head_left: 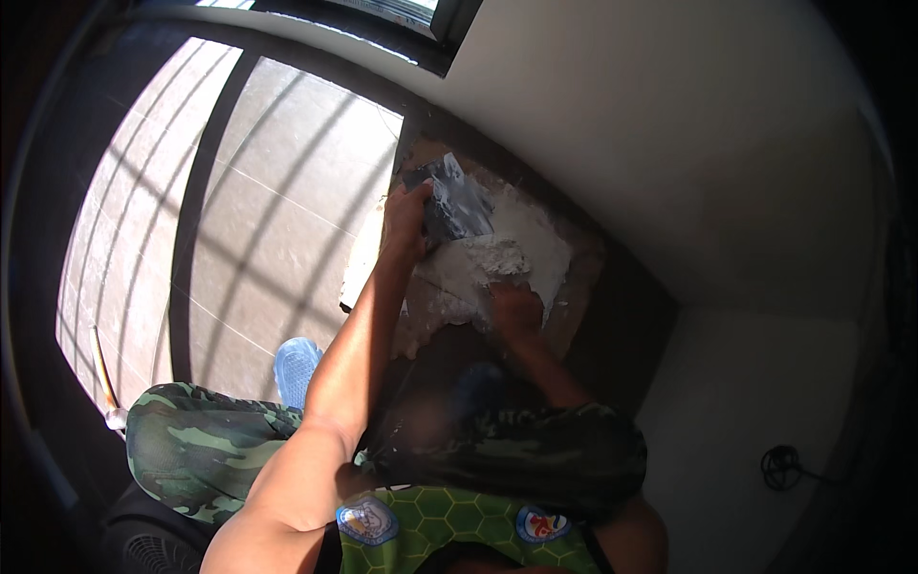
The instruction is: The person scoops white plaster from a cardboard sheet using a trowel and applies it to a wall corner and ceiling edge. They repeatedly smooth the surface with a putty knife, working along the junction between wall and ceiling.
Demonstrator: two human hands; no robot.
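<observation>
One left hand (pixel 409 212): clamped on white-smeared dark rectangular plate (pixel 461 203).
Right hand (pixel 517 310): near lumpy white paste (pixel 499 255); grip we can't tell.

Sleeveless green hexagon-patterned top (pixel 442 507), round badges (pixel 366 518); camouflage trousers (pixel 206 445); blue footwear (pixel 298 371), perhaps clogs.

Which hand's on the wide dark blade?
The left hand, gripping the white-smeared dark blade; the right hand is lower in view, beside pale paste.
</observation>
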